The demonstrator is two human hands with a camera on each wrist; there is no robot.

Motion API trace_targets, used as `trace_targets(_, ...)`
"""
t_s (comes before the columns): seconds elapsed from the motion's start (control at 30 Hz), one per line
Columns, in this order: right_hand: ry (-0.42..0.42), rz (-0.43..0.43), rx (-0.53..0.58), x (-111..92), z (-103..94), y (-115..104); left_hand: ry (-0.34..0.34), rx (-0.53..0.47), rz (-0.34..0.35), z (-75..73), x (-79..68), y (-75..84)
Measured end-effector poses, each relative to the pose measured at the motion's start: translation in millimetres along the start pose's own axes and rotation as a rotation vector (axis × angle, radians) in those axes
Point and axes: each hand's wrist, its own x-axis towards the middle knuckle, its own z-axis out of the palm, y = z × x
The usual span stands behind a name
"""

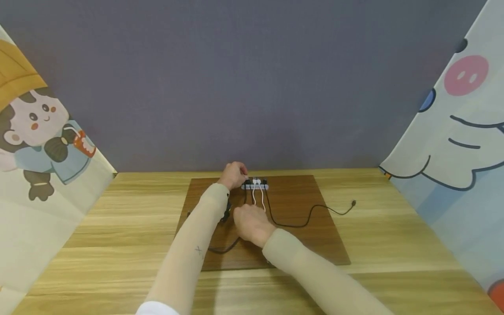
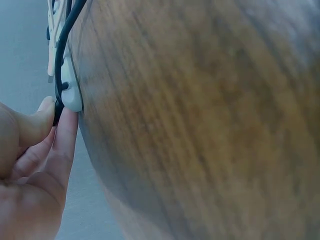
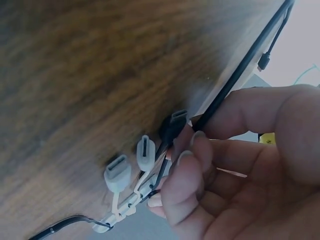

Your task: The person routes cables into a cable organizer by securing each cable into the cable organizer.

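A white cable holder strip [image 1: 255,187] lies near the back edge of a dark brown board, with black and white cables in its slots. At the strip's left end my left hand [image 1: 234,175] pinches a black cable [image 2: 62,55] between thumb and finger, one fingertip against the strip. Closer to me, my right hand [image 1: 252,223] holds a black cable [image 3: 235,75] between thumb and curled fingers. Beside those fingertips are a black plug [image 3: 175,125] and two white cables' plugs, one white plug [image 3: 118,172] farther off.
The brown board [image 1: 291,249] rests on a light wood table [image 1: 386,245]. A black cable [image 1: 293,225] winds rightward past the board's edge to its plug [image 1: 353,203]. Behind stands a grey panel [image 1: 252,87], with cartoon-printed panels at both sides.
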Motion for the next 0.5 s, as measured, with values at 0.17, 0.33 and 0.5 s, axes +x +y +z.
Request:
trace_targets(0.17,-0.002,0.011,0.011,1.4,-0.6,-0.4,-0.020,0.019,0.010,1.2,-1.2,1.5)
trace_targets(0.33,-0.006,0.022,0.017,2.4,-1.5,-1.1,-0.031,0.012,0.015,2.0,-0.2,2.7)
trace_targets(0.5,-0.005,0.019,0.039,2.9,-2.8,-1.8,-0.012,0.006,-0.019,0.2,0.2,0.2)
